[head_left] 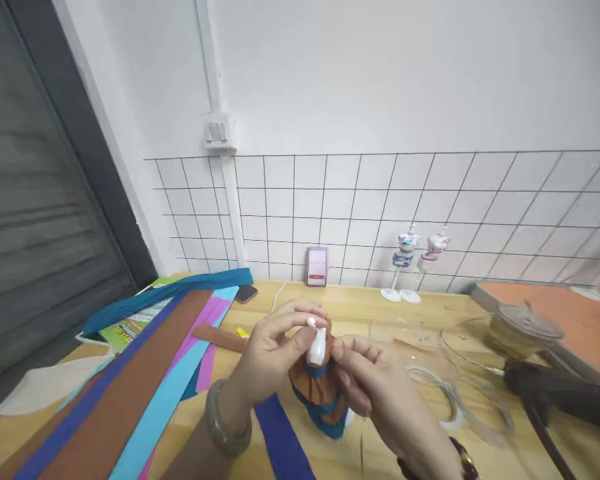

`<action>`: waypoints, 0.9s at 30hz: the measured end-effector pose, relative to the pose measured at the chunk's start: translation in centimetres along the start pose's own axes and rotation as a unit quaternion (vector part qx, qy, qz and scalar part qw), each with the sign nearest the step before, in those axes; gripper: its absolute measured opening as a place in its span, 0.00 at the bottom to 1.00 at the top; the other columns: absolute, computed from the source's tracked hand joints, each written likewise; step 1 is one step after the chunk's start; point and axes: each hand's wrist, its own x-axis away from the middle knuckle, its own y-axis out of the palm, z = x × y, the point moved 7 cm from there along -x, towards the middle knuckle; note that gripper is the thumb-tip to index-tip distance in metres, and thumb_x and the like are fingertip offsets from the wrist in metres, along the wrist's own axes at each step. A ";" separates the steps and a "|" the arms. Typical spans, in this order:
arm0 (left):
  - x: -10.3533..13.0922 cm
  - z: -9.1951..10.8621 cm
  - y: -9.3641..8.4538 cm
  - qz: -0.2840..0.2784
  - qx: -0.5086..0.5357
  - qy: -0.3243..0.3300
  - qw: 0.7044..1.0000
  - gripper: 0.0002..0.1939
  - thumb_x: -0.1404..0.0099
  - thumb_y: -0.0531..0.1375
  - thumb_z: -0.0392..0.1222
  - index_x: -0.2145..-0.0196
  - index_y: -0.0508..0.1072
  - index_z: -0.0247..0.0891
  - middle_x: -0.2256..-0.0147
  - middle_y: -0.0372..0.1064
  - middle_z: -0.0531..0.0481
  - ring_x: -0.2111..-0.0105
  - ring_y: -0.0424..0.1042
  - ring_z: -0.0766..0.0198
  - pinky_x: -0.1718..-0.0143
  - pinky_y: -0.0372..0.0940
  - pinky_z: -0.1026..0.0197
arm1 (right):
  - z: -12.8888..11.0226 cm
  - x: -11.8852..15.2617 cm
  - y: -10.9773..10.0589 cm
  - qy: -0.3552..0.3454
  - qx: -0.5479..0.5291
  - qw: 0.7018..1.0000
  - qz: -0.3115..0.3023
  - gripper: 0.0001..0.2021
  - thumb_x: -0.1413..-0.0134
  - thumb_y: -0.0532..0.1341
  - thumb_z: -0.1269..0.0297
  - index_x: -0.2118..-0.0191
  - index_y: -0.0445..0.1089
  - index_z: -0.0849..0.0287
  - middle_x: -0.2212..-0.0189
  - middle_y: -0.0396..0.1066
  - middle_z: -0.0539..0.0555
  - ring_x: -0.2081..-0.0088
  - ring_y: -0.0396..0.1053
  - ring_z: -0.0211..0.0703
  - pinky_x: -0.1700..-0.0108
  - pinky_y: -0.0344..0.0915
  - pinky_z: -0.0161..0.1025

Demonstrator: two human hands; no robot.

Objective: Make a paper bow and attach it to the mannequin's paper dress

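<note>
A small white dress-form figure point(317, 347) stands in front of me, with a gathered brown and blue paper skirt point(321, 397) spreading below its waist. My left hand point(275, 343) is closed around its upper part, thumb and fingers pinching near the neck. On the other side my right hand point(373, 377) pinches a brown crepe-paper strip point(329, 339) that runs up behind the figure's shoulder. Its fingertips hide the strip's end. Under my left wrist a dark blue paper strip point(283, 437) lies on the wooden table point(375, 443).
Long strips of coloured paper point(130, 373) cover the left side. A phone point(317, 267) leans on the wall grid; another phone point(246, 293) lies flat. Two small dressed forms point(404, 263) stand at the back. Tape rolls point(437, 397) and a black glue gun point(555, 393) lie right.
</note>
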 end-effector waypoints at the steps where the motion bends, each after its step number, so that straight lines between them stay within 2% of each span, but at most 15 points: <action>1: -0.1 0.0 -0.1 0.003 -0.001 0.000 1.000 0.08 0.37 0.56 0.38 0.64 0.75 0.40 0.59 0.69 0.46 0.53 0.66 0.58 0.49 0.59 0.55 | 0.0 -0.1 0.1 -0.002 0.000 1.000 -0.002 0.15 0.51 0.61 0.55 0.78 0.64 0.61 0.92 0.49 0.39 0.89 0.43 0.25 0.85 0.45 0.28; 10: -0.4 -0.4 -0.5 0.018 -0.010 -0.006 1.000 0.08 0.37 0.56 0.39 0.64 0.75 0.38 0.58 0.69 0.44 0.54 0.66 0.56 0.49 0.59 0.52 | -0.7 0.1 0.0 -0.032 0.076 0.996 0.027 0.15 0.52 0.61 0.53 0.76 0.65 0.61 0.87 0.61 0.44 0.85 0.56 0.30 0.80 0.58 0.32; 16: -0.5 -0.6 -0.3 0.012 -0.001 -0.004 1.000 0.08 0.37 0.55 0.38 0.63 0.75 0.38 0.58 0.69 0.45 0.53 0.66 0.57 0.49 0.59 0.54 | -1.3 0.2 -0.3 -0.041 0.076 0.995 0.047 0.14 0.54 0.63 0.53 0.74 0.65 0.61 0.82 0.65 0.46 0.85 0.58 0.29 0.81 0.59 0.31; 22: -0.4 -0.4 -0.2 0.010 -0.002 -0.004 1.000 0.08 0.37 0.55 0.38 0.64 0.75 0.39 0.58 0.69 0.46 0.53 0.67 0.59 0.49 0.59 0.56 | -0.5 0.1 0.0 -0.009 0.040 0.999 0.013 0.13 0.52 0.62 0.54 0.74 0.67 0.61 0.88 0.63 0.46 0.85 0.61 0.33 0.79 0.62 0.33; 27: -0.3 -0.4 -0.1 0.006 -0.006 -0.005 1.000 0.08 0.37 0.55 0.38 0.63 0.75 0.40 0.58 0.69 0.46 0.53 0.67 0.59 0.48 0.59 0.55 | 0.0 -0.2 0.3 -0.002 -0.038 0.999 -0.016 0.15 0.49 0.60 0.54 0.77 0.67 0.62 0.89 0.63 0.47 0.85 0.60 0.32 0.79 0.61 0.33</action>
